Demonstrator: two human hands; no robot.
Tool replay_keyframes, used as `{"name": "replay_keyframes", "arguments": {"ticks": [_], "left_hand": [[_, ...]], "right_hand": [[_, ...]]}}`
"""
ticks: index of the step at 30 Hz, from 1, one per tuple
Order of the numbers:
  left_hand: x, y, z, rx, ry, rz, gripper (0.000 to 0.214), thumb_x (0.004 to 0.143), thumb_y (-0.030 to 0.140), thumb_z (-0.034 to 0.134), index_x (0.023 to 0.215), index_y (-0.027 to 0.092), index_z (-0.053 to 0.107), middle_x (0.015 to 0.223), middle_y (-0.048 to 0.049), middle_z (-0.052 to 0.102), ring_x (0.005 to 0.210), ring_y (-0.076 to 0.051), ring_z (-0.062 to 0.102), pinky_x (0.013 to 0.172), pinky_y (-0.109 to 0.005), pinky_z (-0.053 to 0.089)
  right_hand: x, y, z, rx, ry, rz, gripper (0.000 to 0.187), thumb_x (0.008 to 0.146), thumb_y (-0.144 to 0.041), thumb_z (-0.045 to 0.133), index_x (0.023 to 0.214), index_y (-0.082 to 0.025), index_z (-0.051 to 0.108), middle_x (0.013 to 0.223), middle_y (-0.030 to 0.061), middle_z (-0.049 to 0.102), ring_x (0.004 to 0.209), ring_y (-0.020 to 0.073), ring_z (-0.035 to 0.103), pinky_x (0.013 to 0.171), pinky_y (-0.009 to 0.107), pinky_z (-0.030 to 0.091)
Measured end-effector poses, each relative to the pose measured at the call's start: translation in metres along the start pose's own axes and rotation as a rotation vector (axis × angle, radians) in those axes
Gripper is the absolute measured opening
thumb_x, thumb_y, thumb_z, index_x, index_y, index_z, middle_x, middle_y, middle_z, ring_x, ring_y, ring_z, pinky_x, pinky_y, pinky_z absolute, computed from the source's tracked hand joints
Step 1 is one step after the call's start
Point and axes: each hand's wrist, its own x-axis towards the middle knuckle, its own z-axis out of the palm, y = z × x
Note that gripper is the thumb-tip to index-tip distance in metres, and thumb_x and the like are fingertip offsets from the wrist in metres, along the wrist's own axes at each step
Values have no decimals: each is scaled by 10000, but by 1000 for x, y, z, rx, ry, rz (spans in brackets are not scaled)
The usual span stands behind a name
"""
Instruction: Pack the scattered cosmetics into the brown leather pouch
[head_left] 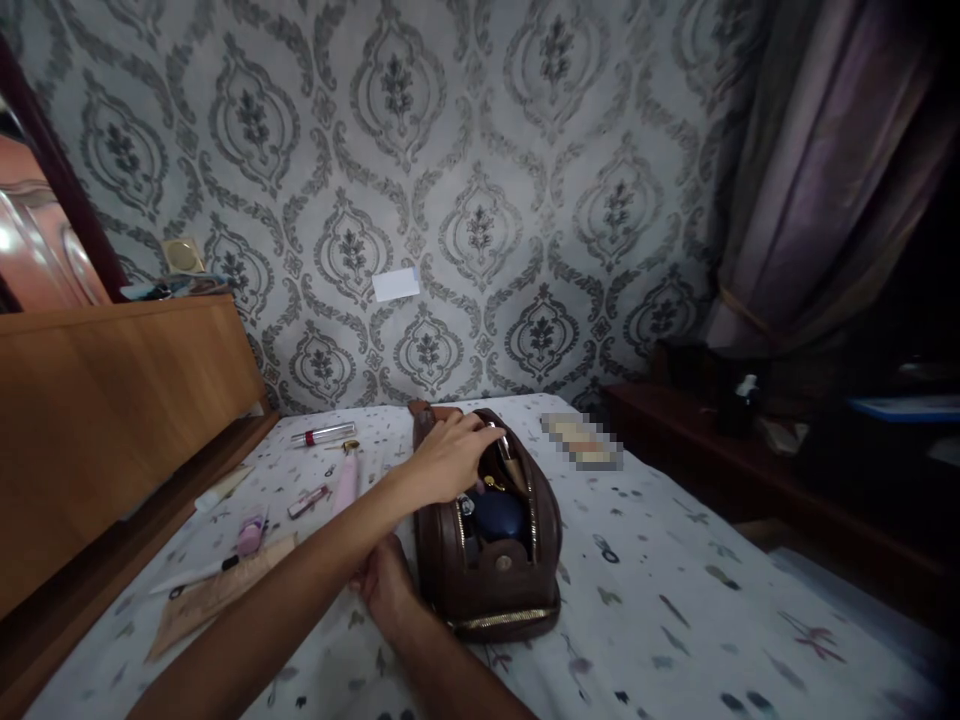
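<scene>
A brown leather bag (491, 600) stands on the bed with its zipped top open. My left hand (450, 455) reaches over the bag's left rim into the opening, fingers apart, one stretched to the right; its lower fingertips are partly hidden inside. Within the bag lie a dark blue rounded case (501, 515), a small gold-coloured piece (493, 483) and a slim tube-like item (510, 462). Crossing beneath my left forearm, my right hand (386, 585) is beside the bag's left side. Its fingers are partly covered and dim. Near it lies a pink tube (346, 482).
Left on the patterned sheet (637, 600) are a clear-and-red tube (324, 434), a small pink item (308, 502), a purple bottle (250, 535), a white pen-like stick (196, 576) and a beige pouch (225, 600). A wooden headboard (127, 400) borders the left; a dark red ledge (697, 450), the right.
</scene>
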Motion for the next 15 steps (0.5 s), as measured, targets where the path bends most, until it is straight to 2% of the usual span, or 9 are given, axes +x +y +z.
{"name": "replay_keyframes", "arguments": {"ticks": [3,8,12,15], "left_hand": [[5,-1,3,-16,-23,-14,527,802,30,438,1294,178,554,1116,-105,594,1094,-246,508,925,-349,441],[9,-6,2,-120,-1,-27,459,801,32,443,1190,189,629,1073,-85,617,1077,-217,531,957,-340,431],[-6,-6,-7,-218,144,-80,367,843,52,413,1114,160,636,1060,-87,628,1053,-207,535,971,-346,421],[-36,-12,-9,-261,302,-156,316,891,94,395,1083,191,626,1041,-70,625,1027,-198,536,946,-338,429]], "right_hand": [[-1,0,1,10,-9,-24,202,650,-376,602,662,-188,531,514,-43,541,412,84,460,399,195,231],[-3,-2,2,-2,16,-20,217,644,-380,615,630,-187,517,502,-34,542,409,91,465,397,194,228],[0,-2,0,-25,36,-10,222,640,-389,618,622,-190,521,506,-21,560,416,99,478,400,198,262],[3,-1,-1,-50,32,-10,259,649,-423,617,603,-193,507,502,-16,555,407,96,467,396,197,261]]}}
